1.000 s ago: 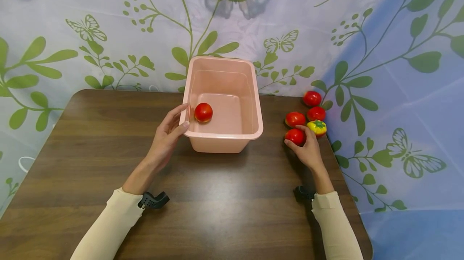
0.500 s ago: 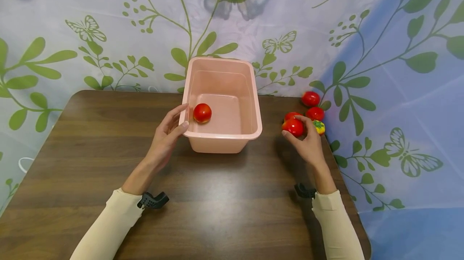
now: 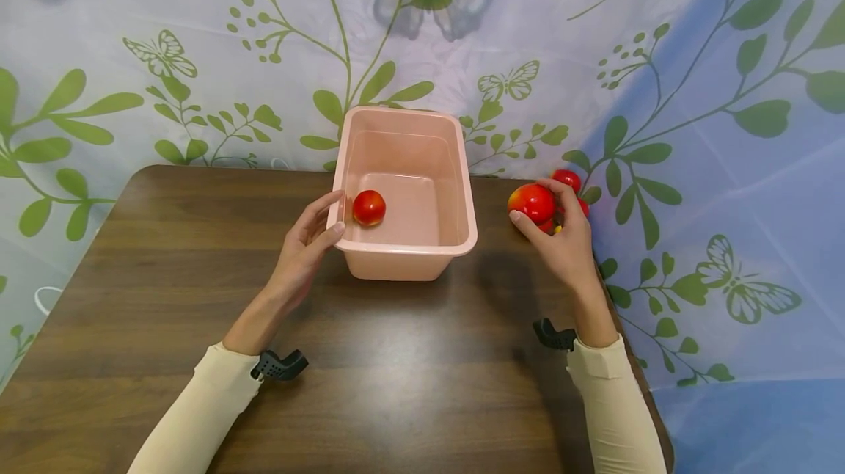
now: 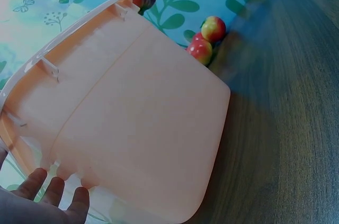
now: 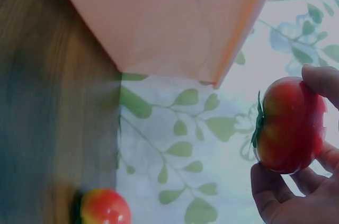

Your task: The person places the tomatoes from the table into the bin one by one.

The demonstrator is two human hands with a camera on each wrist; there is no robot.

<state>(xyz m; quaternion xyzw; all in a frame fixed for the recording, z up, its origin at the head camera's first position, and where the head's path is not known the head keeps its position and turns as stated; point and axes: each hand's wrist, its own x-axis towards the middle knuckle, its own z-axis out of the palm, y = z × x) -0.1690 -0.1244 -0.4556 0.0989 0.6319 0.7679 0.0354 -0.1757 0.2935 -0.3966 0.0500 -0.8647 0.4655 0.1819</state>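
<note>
My right hand [image 3: 566,245] grips a red tomato [image 5: 291,126] between thumb and fingers, lifted above the table; its green stem end shows in the right wrist view. At the left side of a pink plastic basin [image 3: 399,265], my left hand [image 3: 298,248] holds the rim, thumb at the edge and fingers [image 4: 53,191] against the outer wall. Inside the basin, toward its left side, lies another tomato [image 3: 369,208]. Behind and below my right hand, further tomatoes [image 3: 566,179] and a yellow bell pepper [image 3: 558,229] are partly hidden.
The dark wooden table [image 3: 383,371] ends at the back against a leaf-printed cloth [image 3: 264,70], which also hangs along the right side. The basin stands near the table's back edge. A wrist camera mount [image 3: 553,334] juts inward from my right forearm.
My right hand has raised the tomato off the table, away from the others, and moved it up and slightly left in the head view. My left hand and the basin have stayed in place.
</note>
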